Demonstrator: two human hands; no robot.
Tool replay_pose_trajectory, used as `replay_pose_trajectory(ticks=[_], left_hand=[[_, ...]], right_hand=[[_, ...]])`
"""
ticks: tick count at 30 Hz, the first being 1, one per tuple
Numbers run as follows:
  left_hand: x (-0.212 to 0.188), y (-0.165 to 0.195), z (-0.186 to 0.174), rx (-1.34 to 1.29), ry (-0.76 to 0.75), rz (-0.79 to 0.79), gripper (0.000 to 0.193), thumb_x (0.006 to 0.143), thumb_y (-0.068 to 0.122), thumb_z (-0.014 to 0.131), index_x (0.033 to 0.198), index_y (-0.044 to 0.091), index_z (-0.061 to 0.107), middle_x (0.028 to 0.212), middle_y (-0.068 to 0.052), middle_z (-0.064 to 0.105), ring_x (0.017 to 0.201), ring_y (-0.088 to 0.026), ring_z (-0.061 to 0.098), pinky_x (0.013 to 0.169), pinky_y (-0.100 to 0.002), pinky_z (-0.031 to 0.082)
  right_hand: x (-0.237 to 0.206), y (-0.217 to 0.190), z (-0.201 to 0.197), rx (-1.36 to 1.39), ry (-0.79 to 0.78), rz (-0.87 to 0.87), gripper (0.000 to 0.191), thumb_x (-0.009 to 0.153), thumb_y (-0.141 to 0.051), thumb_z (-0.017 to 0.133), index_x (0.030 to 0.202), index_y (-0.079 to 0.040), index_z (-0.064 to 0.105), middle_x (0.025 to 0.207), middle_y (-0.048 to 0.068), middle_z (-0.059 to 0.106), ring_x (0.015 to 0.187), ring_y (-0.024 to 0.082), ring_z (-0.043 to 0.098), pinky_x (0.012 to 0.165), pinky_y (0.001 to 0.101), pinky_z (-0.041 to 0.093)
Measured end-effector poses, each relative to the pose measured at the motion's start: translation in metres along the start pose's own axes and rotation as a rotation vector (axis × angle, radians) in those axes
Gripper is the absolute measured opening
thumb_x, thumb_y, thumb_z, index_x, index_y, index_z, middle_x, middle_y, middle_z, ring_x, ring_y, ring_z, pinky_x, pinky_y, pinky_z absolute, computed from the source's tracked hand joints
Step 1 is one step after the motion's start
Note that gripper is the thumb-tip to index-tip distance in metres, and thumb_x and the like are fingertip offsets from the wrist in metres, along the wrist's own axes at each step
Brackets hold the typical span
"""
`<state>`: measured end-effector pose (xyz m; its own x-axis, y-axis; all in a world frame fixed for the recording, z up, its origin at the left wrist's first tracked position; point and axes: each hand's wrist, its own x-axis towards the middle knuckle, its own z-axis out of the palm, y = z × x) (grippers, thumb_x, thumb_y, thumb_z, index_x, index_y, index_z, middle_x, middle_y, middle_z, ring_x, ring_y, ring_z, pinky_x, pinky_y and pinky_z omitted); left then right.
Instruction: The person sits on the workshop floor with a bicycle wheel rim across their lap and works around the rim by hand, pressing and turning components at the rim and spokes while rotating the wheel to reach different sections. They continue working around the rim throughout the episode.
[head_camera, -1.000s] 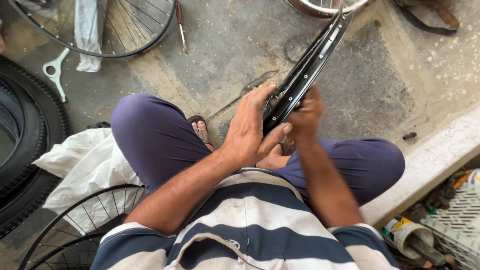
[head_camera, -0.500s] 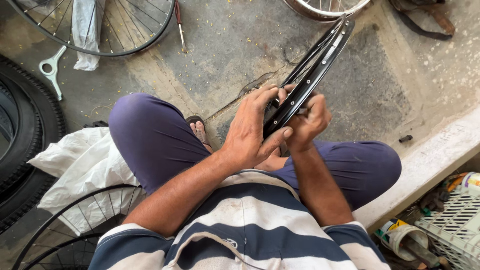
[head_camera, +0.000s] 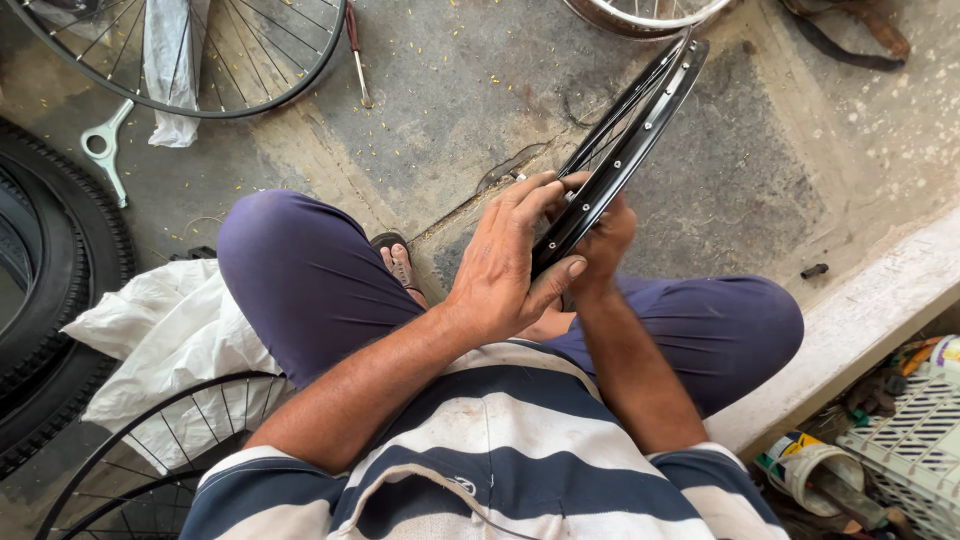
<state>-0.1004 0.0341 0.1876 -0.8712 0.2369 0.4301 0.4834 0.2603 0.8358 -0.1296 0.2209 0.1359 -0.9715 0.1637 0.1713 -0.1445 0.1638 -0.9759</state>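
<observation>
Down at the lower right, nearest the person, a pale plastic crate (head_camera: 915, 440) with a slotted wall sits below a raised concrete ledge (head_camera: 860, 320); what lies inside it cannot be told, though beside it rests a small tin (head_camera: 805, 465) with a coloured label and a roll of tape-like material. Closer to the middle, the left hand (head_camera: 505, 265) lies flat over a black bicycle rim (head_camera: 620, 150), its fingers (head_camera: 535, 195) stretched out and pressed close together along the rim's inner side while the thumb hooks under the edge. The right hand (head_camera: 600, 240) sits behind the rim, fingers curled around it in a grip, mostly hidden. That rim stands tilted on its edge between the knees, rising away toward the upper right. At the lower left a spoked wheel (head_camera: 150, 450) lies partly over a crumpled white plastic sheet (head_camera: 170, 330), and a black tyre (head_camera: 50, 290) lies at the left edge. Grey, stained concrete floor (head_camera: 450, 90) with a crack spreads beyond, scattered with small yellow specks. Farther off lie a pale flat spanner (head_camera: 100, 150), another spoked wheel (head_camera: 250, 60) with a clear bag draped over it, and a red-handled screwdriver (head_camera: 358, 55).
</observation>
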Motion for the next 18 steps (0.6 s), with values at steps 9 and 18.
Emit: replay_pose_trajectory(ticks=[9, 18], left_hand=[[0.002, 0.001, -0.005, -0.046, -0.004, 0.009, 0.080, 0.094, 0.029, 0.080, 0.153, 0.003, 0.033, 0.155, -0.026, 0.043, 0.144, -0.044, 0.046, 0.123, -0.051, 0.039], [0.005, 0.002, 0.001, -0.006, -0.010, 0.018, 0.078, 0.094, 0.030, 0.079, 0.152, 0.002, 0.035, 0.153, -0.024, 0.047, 0.145, -0.042, 0.047, 0.127, -0.052, 0.037]], right_hand=[[0.020, -0.014, -0.039, 0.634, -0.622, 0.416, 0.051, 0.092, -0.014, 0.081, 0.136, 0.005, 0.062, 0.111, 0.010, 0.073, 0.103, 0.015, 0.071, 0.099, 0.0290, 0.057], [-0.001, -0.013, 0.013, -0.186, 0.148, -0.531, 0.037, 0.094, -0.015, 0.087, 0.093, -0.008, 0.050, 0.106, 0.012, 0.077, 0.092, 0.019, 0.079, 0.069, 0.0277, 0.065]])
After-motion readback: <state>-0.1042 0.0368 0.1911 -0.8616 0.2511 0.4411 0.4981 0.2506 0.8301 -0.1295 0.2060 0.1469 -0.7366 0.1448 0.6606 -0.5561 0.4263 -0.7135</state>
